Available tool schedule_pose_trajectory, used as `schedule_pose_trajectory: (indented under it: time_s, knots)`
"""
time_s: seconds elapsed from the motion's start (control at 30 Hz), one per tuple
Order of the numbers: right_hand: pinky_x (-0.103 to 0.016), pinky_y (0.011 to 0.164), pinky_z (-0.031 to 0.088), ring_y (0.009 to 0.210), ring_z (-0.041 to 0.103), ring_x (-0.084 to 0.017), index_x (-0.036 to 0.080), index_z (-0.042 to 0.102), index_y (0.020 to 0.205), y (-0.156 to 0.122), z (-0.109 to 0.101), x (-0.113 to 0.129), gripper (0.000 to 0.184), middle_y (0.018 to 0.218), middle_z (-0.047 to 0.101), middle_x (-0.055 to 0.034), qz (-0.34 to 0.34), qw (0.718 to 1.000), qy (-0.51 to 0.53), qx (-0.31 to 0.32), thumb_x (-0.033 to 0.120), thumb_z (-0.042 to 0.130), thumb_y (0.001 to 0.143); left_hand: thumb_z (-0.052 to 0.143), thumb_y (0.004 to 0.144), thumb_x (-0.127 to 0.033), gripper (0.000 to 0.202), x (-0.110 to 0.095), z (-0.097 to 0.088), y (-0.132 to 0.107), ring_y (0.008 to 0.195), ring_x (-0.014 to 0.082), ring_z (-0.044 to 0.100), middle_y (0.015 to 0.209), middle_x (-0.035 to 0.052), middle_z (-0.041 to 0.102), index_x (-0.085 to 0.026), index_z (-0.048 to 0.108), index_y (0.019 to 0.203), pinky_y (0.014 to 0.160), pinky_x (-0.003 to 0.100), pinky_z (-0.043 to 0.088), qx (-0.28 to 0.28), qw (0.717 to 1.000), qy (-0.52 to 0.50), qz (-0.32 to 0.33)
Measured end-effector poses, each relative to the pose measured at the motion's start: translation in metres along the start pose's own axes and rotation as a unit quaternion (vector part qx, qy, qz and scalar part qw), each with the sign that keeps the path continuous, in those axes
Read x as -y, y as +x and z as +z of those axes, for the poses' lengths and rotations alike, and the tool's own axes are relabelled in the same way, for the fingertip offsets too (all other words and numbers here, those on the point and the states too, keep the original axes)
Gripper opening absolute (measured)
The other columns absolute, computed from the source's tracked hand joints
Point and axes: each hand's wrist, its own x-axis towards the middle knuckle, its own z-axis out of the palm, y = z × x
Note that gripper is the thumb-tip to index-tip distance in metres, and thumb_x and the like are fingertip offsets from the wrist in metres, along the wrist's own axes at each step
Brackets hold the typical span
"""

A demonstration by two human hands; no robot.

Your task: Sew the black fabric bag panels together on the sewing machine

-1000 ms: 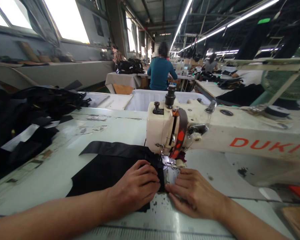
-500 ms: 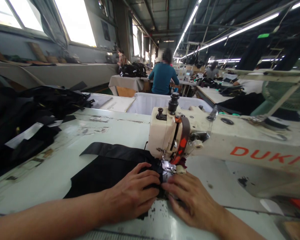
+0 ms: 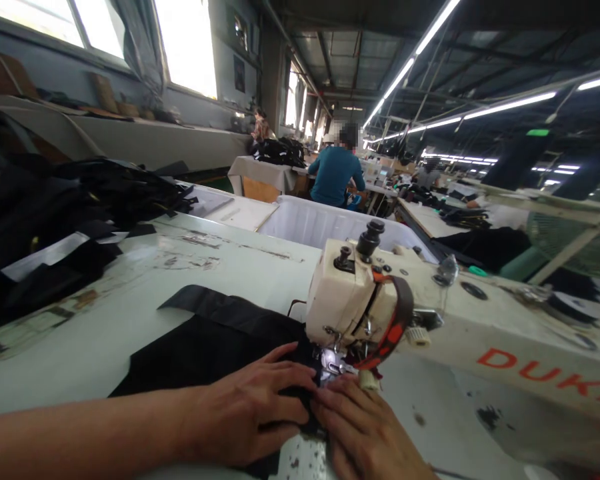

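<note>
Hands lie flat on a piece of black woven fabric point(image 3: 215, 343) at the front of the pale green tabletop point(image 3: 80, 333). Left hand point(image 3: 245, 407) is spread, palm down, fingers pointing toward the needle; right hand point(image 3: 365, 433) rests just beside it, fingertips touching the cloth's edge below the metal presser foot point(image 3: 333, 363). Neither hand closes around anything; both only press.

Directly behind the fingers rises the head of a cream-coloured industrial sewing machine point(image 3: 350, 300), its long arm running off to the right with orange letters on the side. A brown strap with orange patches point(image 3: 393, 327) hangs across its face and partly hides the needle area. A heap of black cut fabric pieces point(image 3: 55, 213) sits well apart at the left. Beyond the tabletop stands a white plastic bin point(image 3: 325, 227), and farther back a seated person in a teal top point(image 3: 336, 177).

The black fabric is flat and matte, with a folded band along its far edge, stretching left from the machine.
</note>
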Motion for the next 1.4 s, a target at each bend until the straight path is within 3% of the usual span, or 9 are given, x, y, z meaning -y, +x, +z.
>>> schedule_pose_trajectory:
  time_s: [0.13,0.27,0.47,0.67,0.83,1.0,1.2,1.4]
  knots:
    - [-0.030,0.091,0.050,0.095,0.066,-0.017,0.020,0.067,0.108,-0.002,0.023,-0.002,0.028,0.101,0.074,0.0000,-0.002,0.994,-0.005,-0.109,0.014,0.056,0.083,0.065,0.083,-0.013,0.021,0.005,-0.003,-0.001,0.120,0.0188,0.056,0.122,0.0042,0.063,-0.022,0.067,0.102,0.120,0.044,0.018,-0.006,1.000,-0.011,0.006]
    - [-0.030,0.089,0.050,0.093,0.067,-0.018,0.022,0.068,0.104,-0.003,0.031,-0.004,0.025,0.099,0.074,0.0025,0.003,0.992,-0.029,-0.124,0.014,0.055,0.084,0.067,0.081,-0.013,0.022,0.009,-0.003,0.002,0.114,0.0194,0.059,0.118,0.0036,0.065,-0.023,0.067,0.100,0.119,0.044,0.020,-0.024,0.999,-0.011,0.019]
    - [-0.029,0.076,0.051,0.089,0.067,-0.017,0.022,0.067,0.110,0.000,0.027,-0.005,0.031,0.107,0.073,0.0028,0.028,0.991,-0.059,-0.118,0.014,0.052,0.083,0.071,0.080,-0.018,0.017,0.018,-0.002,0.006,0.111,0.0187,0.059,0.117,0.0015,0.065,-0.023,0.067,0.096,0.118,0.041,0.025,-0.027,1.000,-0.007,0.013]
    - [-0.035,0.082,0.050,0.094,0.065,-0.023,0.017,0.063,0.119,-0.001,0.018,-0.009,0.044,0.111,0.071,-0.0029,0.016,0.992,-0.106,-0.060,0.008,0.047,0.080,0.065,0.087,-0.020,0.011,0.026,-0.004,0.013,0.111,0.0202,0.056,0.110,0.0034,0.067,-0.022,0.067,0.098,0.116,0.041,0.026,-0.017,0.999,0.013,0.023]
    - [-0.041,0.080,0.051,0.098,0.061,-0.027,0.021,0.058,0.129,-0.007,0.013,-0.008,0.049,0.115,0.065,-0.0101,0.102,0.993,-0.055,0.006,0.009,0.049,0.082,0.058,0.092,-0.016,0.016,0.030,-0.006,0.016,0.113,0.0221,0.054,0.108,0.0046,0.068,-0.020,0.066,0.105,0.115,0.043,0.026,0.001,0.999,0.040,0.027]
    - [-0.039,0.078,0.051,0.094,0.058,-0.026,0.023,0.066,0.117,-0.003,0.001,-0.004,0.040,0.099,0.067,-0.0085,0.125,0.990,0.013,-0.058,0.009,0.047,0.084,0.056,0.093,-0.016,0.018,0.031,-0.006,0.015,0.112,0.0208,0.055,0.105,0.0041,0.069,-0.021,0.066,0.107,0.114,0.043,0.027,-0.001,0.998,0.050,0.030]
    - [-0.039,0.081,0.049,0.089,0.062,-0.024,0.022,0.064,0.119,-0.001,0.001,0.000,0.045,0.105,0.069,-0.0079,0.087,0.995,-0.040,0.002,0.009,0.048,0.080,0.058,0.093,-0.017,0.016,0.033,-0.003,0.015,0.109,0.0203,0.057,0.104,0.0044,0.069,-0.020,0.066,0.105,0.115,0.042,0.027,-0.004,0.999,0.035,0.029]
    - [-0.037,0.080,0.049,0.090,0.062,-0.023,0.021,0.066,0.116,-0.001,0.009,-0.003,0.046,0.101,0.071,-0.0071,0.066,0.995,-0.071,-0.031,0.006,0.047,0.077,0.057,0.092,-0.016,0.013,0.039,0.002,0.016,0.103,0.0184,0.061,0.100,0.0040,0.070,-0.019,0.067,0.100,0.109,0.037,0.036,-0.024,0.999,0.026,0.026]
